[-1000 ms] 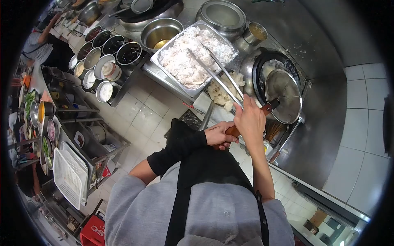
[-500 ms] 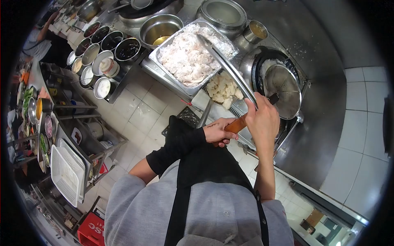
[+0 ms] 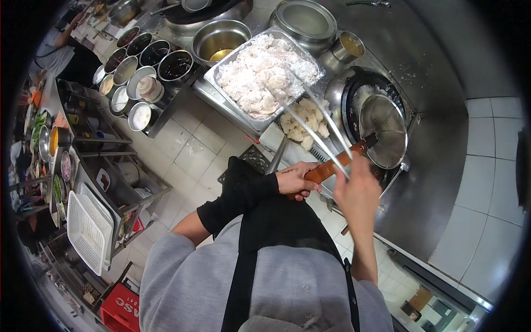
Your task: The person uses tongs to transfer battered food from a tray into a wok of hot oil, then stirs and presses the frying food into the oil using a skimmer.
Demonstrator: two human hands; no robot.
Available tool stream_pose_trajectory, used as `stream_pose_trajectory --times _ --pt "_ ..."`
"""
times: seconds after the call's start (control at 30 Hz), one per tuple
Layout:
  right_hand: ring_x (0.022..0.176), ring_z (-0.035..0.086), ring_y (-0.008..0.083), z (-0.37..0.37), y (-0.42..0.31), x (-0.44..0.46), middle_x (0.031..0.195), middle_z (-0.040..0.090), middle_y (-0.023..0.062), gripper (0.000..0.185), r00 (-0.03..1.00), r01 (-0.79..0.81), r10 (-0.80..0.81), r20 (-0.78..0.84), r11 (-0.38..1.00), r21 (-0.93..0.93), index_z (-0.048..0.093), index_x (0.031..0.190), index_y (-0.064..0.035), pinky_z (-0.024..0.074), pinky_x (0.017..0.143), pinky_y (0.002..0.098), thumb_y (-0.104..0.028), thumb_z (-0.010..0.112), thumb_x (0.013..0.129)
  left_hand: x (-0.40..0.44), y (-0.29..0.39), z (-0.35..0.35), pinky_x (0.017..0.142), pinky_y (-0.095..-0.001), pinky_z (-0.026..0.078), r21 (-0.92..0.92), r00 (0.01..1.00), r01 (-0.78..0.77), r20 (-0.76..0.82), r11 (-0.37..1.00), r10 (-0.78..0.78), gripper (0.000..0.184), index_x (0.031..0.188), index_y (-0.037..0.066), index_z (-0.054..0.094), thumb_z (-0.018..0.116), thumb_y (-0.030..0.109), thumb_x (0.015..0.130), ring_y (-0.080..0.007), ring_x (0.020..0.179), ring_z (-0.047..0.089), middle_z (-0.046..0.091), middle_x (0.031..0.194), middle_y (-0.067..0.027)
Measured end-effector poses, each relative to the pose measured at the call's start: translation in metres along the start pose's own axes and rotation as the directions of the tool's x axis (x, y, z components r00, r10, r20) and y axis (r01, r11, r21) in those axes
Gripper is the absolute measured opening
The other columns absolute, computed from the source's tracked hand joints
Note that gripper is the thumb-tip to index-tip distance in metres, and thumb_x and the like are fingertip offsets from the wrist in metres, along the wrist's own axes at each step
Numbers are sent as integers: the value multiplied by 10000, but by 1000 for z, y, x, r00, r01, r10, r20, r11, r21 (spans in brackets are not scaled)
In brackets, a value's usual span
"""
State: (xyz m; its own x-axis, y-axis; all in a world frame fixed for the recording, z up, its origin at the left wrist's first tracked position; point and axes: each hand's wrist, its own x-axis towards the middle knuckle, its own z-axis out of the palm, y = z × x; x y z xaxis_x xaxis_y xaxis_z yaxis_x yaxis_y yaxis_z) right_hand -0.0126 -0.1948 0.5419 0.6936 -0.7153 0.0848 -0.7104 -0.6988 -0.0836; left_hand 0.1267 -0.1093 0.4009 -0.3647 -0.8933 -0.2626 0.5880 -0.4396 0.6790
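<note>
My left hand is wrapped around the wooden handle of a round mesh strainer, whose head sits over the rim of a wok. In my right hand, slightly blurred, are metal tongs with their two arms spread. The tong tips are over a steel pan heaped with pale, flour-coated pieces, probably raw meat; whether they touch the pieces I cannot tell. Below that pan, pale yellowish chunks lie in a smaller container partly hidden by the tongs.
Several pots of sauces and powders stand at left. A steel bowl with yellow liquid, a lidded pot and a steel cup line the back. White baskets and a red crate are lower left. Another person stands far left.
The tongs' arms have gone from close together to spread apart. My right hand has moved down, toward my body. My left hand and the strainer have barely shifted.
</note>
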Motion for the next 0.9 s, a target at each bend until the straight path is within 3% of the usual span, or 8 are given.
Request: stream_pose_trajectory --times 0.07,0.1,0.27,0.37,0.5,0.7,0.9 --pt "800 732 362 29 -12 13 970 651 158 327 1000 12 -12 -15 998 -60 614 1142 -4 588 637 445 -231 717 929 4 -1 0 478 -232 431 -27 999 38 25 999 -37 305 1314 25 497 605 3 1030 -61 633 469 611 970 -53" --pt "842 729 373 31 -16 23 1043 680 159 399 997 -47 50 57 998 -52 621 1253 -23 583 687 475 -253 706 938 4 -1 3 477 -231 429 -10 999 35 20 999 -35 297 1307 24 504 604 0 1029 -62 633 470 611 961 -51" --pt "800 726 373 38 -11 34 989 687 154 317 999 -52 52 -6 998 -32 642 1183 -18 576 672 470 -237 685 959 11 -6 6 478 -227 419 -32 997 75 18 997 -75 269 1282 29 533 610 0 1025 -63 633 471 614 933 -44" --pt "782 722 375 37 -8 33 959 689 147 295 998 -48 48 -29 999 -9 660 1161 -20 573 667 470 -239 682 965 6 6 12 470 -236 437 18 991 136 -4 990 -136 395 1384 35 493 599 -35 1010 -74 618 483 631 1020 -85" --pt "789 739 346 29 -2 29 934 685 146 285 998 -12 11 -54 1000 -19 655 1144 -16 587 641 443 -245 669 975 8 -5 7 485 -225 417 -7 998 46 33 999 -46 315 1322 53 526 622 15 1025 -62 630 467 615 969 -40" --pt "811 715 413 7 6 18 1000 718 165 331 989 -55 71 -131 991 122 678 1180 -11 569 691 493 -259 692 961 7 -1 8 479 -227 415 3 999 49 11 999 -49 371 1371 52 510 608 0 1017 -59 627 469 605 974 -38" --pt "854 718 412 -6 10 20 1040 732 188 326 981 -96 131 -143 968 231 706 1178 -2 562 739 485 -240 707 953 11 5 12 481 -229 434 9 997 71 7 997 -71 456 1433 50 492 608 -20 997 -56 624 480 595 919 -24"
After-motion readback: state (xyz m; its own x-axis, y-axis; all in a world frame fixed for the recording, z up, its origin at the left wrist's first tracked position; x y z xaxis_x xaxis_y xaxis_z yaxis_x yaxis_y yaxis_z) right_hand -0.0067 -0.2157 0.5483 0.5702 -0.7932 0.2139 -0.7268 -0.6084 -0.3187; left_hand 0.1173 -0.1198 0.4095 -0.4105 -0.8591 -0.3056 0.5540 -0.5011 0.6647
